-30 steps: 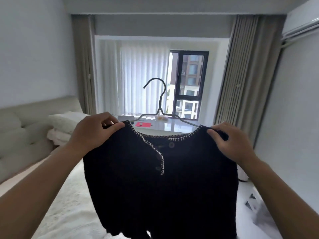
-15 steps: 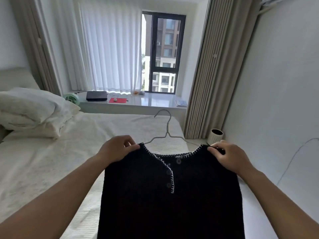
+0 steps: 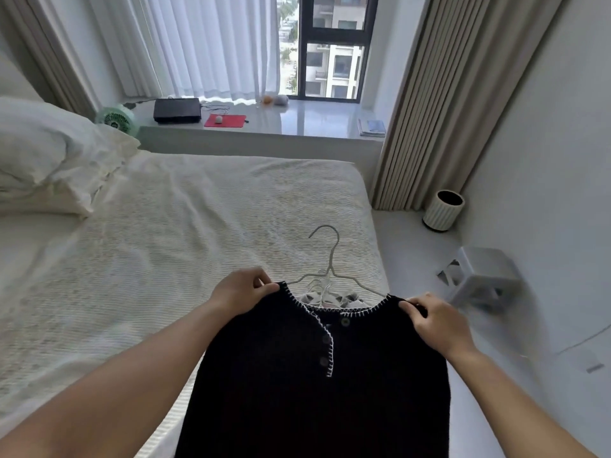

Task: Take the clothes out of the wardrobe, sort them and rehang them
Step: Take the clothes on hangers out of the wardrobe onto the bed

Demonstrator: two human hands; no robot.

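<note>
A black knitted top with white stitched edging and buttons hangs on a thin metal hanger. I hold it up over the near right corner of the bed. My left hand pinches its left shoulder and my right hand pinches its right shoulder. Behind the neckline, a small heap of light clothes with more hangers lies on the bed, mostly hidden by the top.
White pillows lie at the bed's left. The window ledge holds a black box, a red mat and a green fan. A white bin and a grey stool stand on the floor at right, by the wall.
The view has tipped down from the window to the bed. Both hands have lowered the black top toward the bed's near corner, still holding its shoulders.
</note>
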